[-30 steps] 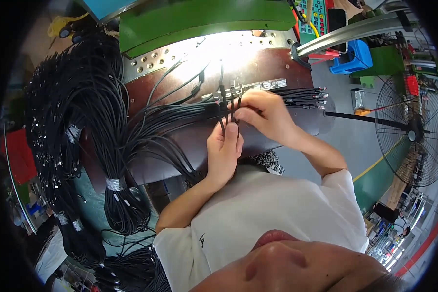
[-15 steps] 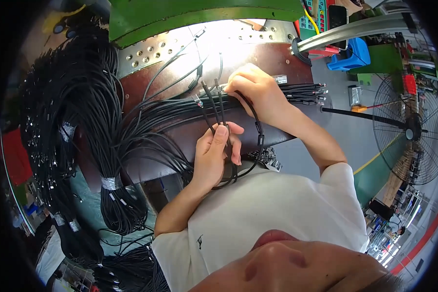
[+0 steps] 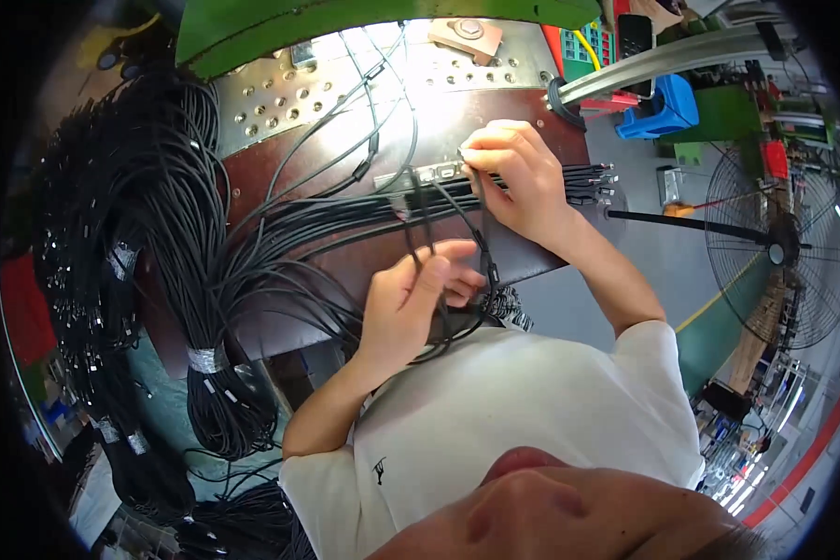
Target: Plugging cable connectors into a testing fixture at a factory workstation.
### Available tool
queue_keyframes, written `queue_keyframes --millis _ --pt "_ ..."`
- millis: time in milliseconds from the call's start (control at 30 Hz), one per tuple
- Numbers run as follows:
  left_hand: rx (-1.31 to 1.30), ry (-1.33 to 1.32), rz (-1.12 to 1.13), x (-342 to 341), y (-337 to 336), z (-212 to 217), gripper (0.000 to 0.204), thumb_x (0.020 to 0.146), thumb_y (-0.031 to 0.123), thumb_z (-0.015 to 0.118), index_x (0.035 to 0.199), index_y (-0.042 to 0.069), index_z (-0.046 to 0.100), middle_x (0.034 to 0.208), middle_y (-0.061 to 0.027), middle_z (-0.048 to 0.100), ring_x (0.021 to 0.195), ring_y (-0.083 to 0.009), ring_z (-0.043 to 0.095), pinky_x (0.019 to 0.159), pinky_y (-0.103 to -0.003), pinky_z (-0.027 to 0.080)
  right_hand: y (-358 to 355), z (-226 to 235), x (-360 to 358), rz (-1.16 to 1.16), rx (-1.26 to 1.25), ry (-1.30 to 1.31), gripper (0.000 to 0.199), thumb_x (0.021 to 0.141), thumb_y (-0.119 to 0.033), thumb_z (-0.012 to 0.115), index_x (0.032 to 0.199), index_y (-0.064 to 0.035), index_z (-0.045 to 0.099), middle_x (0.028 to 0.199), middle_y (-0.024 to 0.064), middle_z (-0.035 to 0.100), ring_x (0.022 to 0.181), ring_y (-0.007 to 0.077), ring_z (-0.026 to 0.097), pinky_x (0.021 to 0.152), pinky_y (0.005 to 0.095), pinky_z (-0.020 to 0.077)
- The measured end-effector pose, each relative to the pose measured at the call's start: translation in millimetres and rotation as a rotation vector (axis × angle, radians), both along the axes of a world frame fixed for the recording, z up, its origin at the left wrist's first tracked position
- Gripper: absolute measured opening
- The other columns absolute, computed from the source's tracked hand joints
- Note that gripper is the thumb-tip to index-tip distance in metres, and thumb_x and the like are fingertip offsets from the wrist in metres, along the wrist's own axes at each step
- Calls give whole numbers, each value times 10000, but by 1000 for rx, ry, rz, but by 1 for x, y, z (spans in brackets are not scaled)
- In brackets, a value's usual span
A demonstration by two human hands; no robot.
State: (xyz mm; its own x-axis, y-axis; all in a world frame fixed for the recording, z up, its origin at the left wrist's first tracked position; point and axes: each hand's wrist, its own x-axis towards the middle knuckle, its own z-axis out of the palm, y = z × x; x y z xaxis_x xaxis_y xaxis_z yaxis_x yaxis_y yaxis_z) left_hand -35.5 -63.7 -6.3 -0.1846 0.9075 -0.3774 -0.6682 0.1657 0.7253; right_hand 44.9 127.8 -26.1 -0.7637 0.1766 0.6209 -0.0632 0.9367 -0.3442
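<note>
My left hand (image 3: 403, 303) is closed on thin black cables (image 3: 427, 229), pinched between thumb and fingers just in front of my shirt. They run up from its grip and loop down behind it. Farther off, my right hand (image 3: 525, 177) pinches a black cable at its end; the tip is mostly covered by the fingers. Beside those fingertips lies a narrow silvery strip (image 3: 397, 179) with small metal cable connectors (image 3: 439, 173) at it. Under both hands a thick bundle of black cables (image 3: 299, 219) stretches across the dark red-brown table (image 3: 280, 322).
Large bunches of black cables (image 3: 163, 205) hang over the table's left side, one bound with silver tape (image 3: 207, 360). At the back stand a green machine beam (image 3: 364, 26) and a metal plate with holes (image 3: 275, 105). A blue stool (image 3: 663, 107) and a fan (image 3: 777, 250) are on the right.
My right hand has moved slightly right, its fingertips now beside the strip. The cable ends above my left hand have shifted toward the strip. My left hand keeps its hold, its fingers spread slightly farther right.
</note>
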Motion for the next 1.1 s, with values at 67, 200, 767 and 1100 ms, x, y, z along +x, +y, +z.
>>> queue_keyframes --millis 67,200,767,1100 --pt "-7 95 127 -2 2 -2 428 1016 323 408 1143 -59 553 736 -54 593 652 -99 552 636 -226 463 3 -4 1 72 -83 -51 302 680 23 697 955 -40 589 918 100 619 847 300 595 744 381 498" --pt "145 -309 -7 -9 2 -11 482 1024 389 327 1070 -40 544 565 22 382 487 -54 319 436 -195 260 3 2 -1 100 -141 -204 282 689 41 676 950 -32 602 897 113 625 834 303 599 740 375 494" --pt "131 -402 -66 0 15 -16 484 1018 420 333 965 -13 542 559 25 375 474 -45 283 433 -206 231 2 31 -2 163 -197 -136 367 680 4 655 1040 -65 633 916 76 602 855 273 569 742 348 499" --pt "8 791 -124 -12 -1 7 500 993 424 381 944 -26 594 764 -133 576 709 -278 579 662 -356 476 27 36 19 40 412 -127 303 676 -87 635 975 -59 590 874 56 570 837 219 587 734 304 503"
